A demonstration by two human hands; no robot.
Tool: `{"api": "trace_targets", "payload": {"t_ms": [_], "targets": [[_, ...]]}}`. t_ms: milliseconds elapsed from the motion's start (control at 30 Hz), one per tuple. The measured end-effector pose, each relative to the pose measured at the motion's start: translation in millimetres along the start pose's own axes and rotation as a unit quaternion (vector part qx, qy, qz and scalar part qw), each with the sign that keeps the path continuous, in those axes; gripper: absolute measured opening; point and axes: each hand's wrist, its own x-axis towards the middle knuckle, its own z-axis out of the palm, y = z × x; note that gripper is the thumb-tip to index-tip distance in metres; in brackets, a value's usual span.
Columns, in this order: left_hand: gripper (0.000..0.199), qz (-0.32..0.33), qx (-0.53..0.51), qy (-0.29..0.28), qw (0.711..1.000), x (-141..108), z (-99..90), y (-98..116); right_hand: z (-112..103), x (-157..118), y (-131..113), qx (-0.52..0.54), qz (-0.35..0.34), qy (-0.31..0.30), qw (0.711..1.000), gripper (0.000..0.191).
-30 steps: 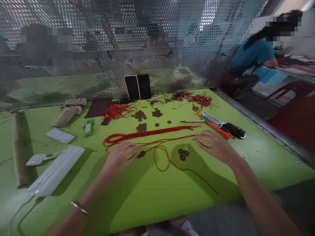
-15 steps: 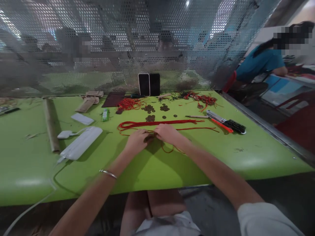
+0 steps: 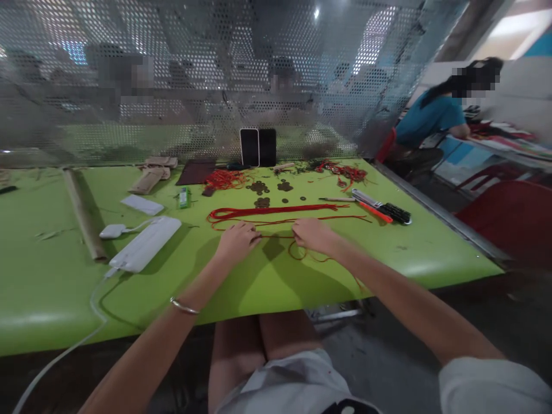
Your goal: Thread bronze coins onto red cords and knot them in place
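A thin red cord (image 3: 277, 236) runs straight between my two hands, low over the green table. My left hand (image 3: 238, 241) is closed on its left part, fingertips pinched. My right hand (image 3: 313, 234) pinches the cord further right, and a loose loop of it hangs beside the fingers. Just beyond the hands lies a bundle of red cords (image 3: 276, 213), folded at its left end. Behind the bundle, round dark coin-like discs (image 3: 262, 202) sit in small piles.
On the left are a white power strip (image 3: 146, 244) and a cardboard tube (image 3: 85, 215). Tools (image 3: 382, 208) lie at the right. Two phone-like devices (image 3: 257, 147) stand against the perforated metal screen. A person in blue (image 3: 431, 115) sits beyond the table's right edge.
My hands were close together and have moved apart, the right one going rightward. A straight stretch of cord now shows between them. The view has shifted slightly.
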Motion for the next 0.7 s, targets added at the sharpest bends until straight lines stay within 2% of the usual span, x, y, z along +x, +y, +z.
{"api": "trace_targets", "payload": {"t_ms": [300, 500, 700], "targets": [[0.029, -0.005, 0.008, 0.031, 0.999, -40.5, -7.0, -25.5, 5.0, -62.5, 6.2, -0.018, 0.021, -0.028, 0.999, 0.015], [0.029, 0.002, 0.007, 0.046, 0.999, -40.8, -7.1, -27.0, 10.2, -103.1, 28.1, -0.018, 0.081, -0.054, 0.995, 0.012], [0.031, 0.008, 0.011, 0.042, 0.999, -40.3, -7.0, -28.3, 12.9, -123.0, 60.3, -0.032, 0.151, -0.094, 0.984, 0.015]]}}
